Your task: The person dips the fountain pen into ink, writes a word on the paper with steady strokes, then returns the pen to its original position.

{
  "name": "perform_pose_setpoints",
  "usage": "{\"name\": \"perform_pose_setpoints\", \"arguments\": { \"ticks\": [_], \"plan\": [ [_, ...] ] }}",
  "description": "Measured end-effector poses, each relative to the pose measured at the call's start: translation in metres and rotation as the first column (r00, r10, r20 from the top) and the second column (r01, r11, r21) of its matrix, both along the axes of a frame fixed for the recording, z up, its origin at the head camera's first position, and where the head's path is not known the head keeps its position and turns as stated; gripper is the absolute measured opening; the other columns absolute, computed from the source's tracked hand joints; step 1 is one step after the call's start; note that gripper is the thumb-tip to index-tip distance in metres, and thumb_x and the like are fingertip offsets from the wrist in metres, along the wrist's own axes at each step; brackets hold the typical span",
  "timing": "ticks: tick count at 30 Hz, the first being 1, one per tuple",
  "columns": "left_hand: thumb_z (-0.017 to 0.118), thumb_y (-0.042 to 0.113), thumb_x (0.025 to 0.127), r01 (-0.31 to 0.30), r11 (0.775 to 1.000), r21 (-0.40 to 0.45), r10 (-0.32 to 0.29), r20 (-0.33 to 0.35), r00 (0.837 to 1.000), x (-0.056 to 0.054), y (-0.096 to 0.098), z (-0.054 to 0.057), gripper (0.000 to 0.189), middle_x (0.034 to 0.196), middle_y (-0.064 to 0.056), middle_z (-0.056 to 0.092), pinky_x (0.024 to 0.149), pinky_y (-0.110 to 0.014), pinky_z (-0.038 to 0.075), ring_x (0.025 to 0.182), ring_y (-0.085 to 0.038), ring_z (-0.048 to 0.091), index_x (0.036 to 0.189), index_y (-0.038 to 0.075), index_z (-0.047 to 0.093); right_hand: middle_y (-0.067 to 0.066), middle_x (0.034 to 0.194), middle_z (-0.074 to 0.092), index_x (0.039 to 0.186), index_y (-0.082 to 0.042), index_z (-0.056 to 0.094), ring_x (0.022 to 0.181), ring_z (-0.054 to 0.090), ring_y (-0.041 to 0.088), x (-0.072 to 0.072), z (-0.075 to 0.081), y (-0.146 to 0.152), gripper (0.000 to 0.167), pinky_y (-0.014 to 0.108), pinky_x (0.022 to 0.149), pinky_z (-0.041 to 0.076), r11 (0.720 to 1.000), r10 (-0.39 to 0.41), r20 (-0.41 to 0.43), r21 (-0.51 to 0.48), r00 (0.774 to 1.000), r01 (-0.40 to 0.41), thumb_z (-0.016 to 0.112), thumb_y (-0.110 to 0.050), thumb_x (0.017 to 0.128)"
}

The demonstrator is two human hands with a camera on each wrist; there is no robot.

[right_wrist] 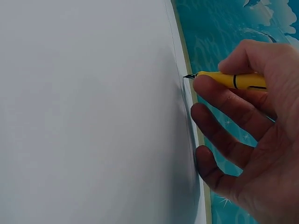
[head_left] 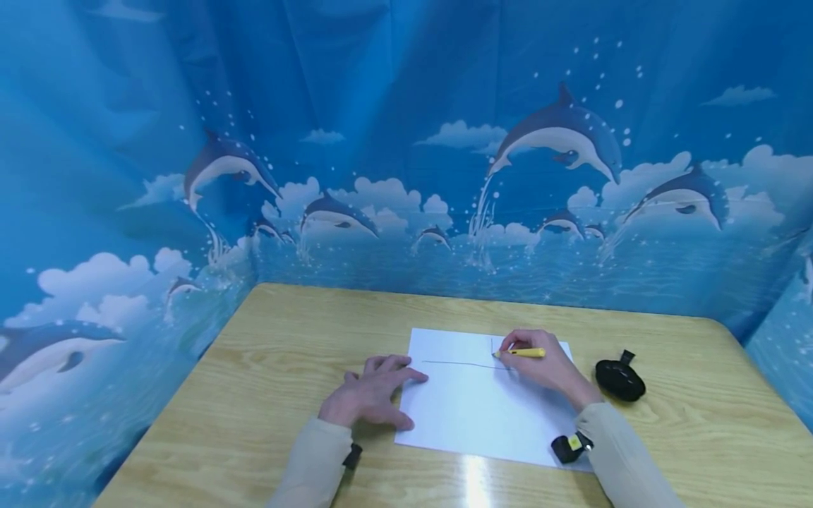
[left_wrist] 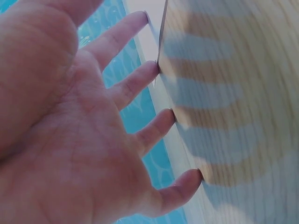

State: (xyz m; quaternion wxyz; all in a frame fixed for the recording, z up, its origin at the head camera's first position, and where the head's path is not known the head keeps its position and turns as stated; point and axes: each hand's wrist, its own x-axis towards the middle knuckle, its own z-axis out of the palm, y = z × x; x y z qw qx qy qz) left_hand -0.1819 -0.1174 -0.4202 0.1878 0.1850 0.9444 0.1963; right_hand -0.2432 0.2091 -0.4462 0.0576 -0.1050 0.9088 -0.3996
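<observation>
A white sheet of paper [head_left: 470, 409] lies on the wooden table, with a long, slightly wavy horizontal line and a short vertical line drawn near its top. My right hand [head_left: 543, 363] pinches a yellow fountain pen [head_left: 528, 353] between thumb and fingers. In the right wrist view, the dark nib of the pen [right_wrist: 250, 80] points at the paper [right_wrist: 93, 112]. My left hand [head_left: 377, 395] is spread at the paper's left edge, with some fingertips on the sheet. The left wrist view shows its fingers [left_wrist: 135, 79] extended and apart, holding nothing.
A small black pouch-like object [head_left: 619, 379] with a tab lies right of the paper. The wooden table [head_left: 286, 353] extends around the sheet. Behind and beside it hangs a blue curtain [head_left: 394, 141] printed with dolphins, waves and clouds.
</observation>
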Motion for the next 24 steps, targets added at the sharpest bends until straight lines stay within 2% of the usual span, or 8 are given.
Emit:
{"name": "perform_pose_setpoints", "arguments": {
  "ticks": [14, 24],
  "plan": [
    [0.083, 0.043, 0.080, -0.008, 1.000, -0.016, 0.008, 0.000, 1.000, -0.0005, 0.0011, -0.0007, 0.070, 0.165, 0.000, 0.034, 0.106, -0.088, 0.022, 0.152, -0.044, 0.023, 0.144, 0.037, 0.055, 0.000, 0.094, 0.073, 0.095, -0.016, 0.074, 0.091, 0.065, 0.014, 0.0043, -0.0008, -0.0004, 0.010, 0.030, 0.080, 0.049, 1.000, 0.016, 0.007, -0.012, 1.000, -0.016, 0.073, -0.024, 0.092],
    [0.083, 0.042, 0.080, -0.010, 1.000, -0.012, 0.010, 0.002, 1.000, -0.0001, 0.0013, -0.0006, 0.069, 0.164, 0.000, 0.034, 0.106, -0.087, 0.023, 0.152, -0.044, 0.023, 0.143, 0.037, 0.056, 0.001, 0.085, 0.071, 0.094, -0.014, 0.073, 0.074, 0.059, 0.015, 0.0083, 0.0006, -0.0012, 0.011, 0.026, 0.066, 0.046, 0.999, 0.028, 0.032, -0.025, 0.999, -0.027, 0.073, -0.025, 0.092]
  ]
}}
